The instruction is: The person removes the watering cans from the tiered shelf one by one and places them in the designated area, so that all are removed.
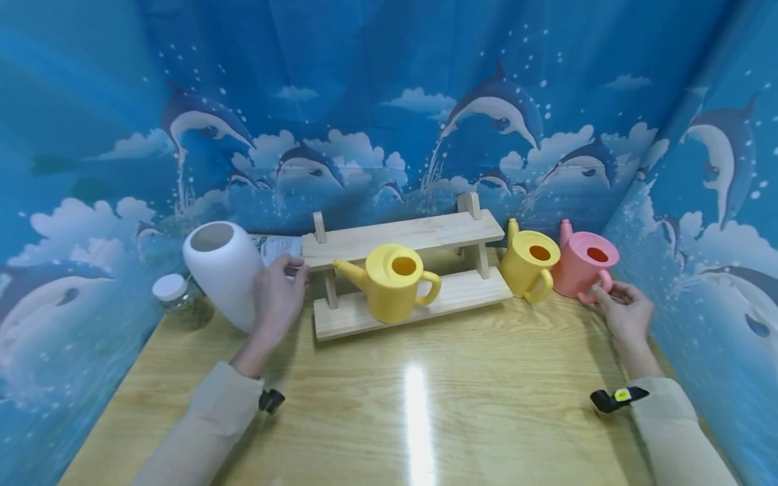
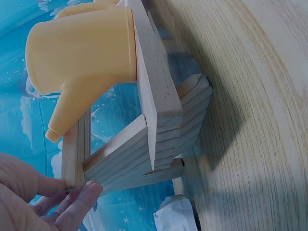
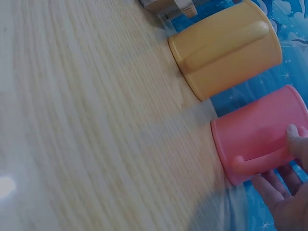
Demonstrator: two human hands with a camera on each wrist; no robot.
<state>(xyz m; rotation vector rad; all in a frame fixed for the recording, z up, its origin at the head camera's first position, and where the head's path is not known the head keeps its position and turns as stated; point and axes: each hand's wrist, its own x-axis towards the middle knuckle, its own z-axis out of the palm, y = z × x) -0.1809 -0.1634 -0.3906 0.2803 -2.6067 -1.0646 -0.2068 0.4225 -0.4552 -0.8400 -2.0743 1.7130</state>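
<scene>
A two-tier wooden shelf stands toward the back of the table, with a yellow watering can upright on its lower board, spout to the left. At the left end of the upper board, my left hand pinches the wood between thumb and fingers. My right hand grips the handle of a pink watering can at the far right, its thumb on the handle's upper part. This can is upright on the table, beside a second yellow watering can.
Left of the shelf, a tall white vase stands by my left hand. A white-lidded jar is beside it. Behind them lies a printed packet. A dolphin-patterned curtain borders the table at the back and sides.
</scene>
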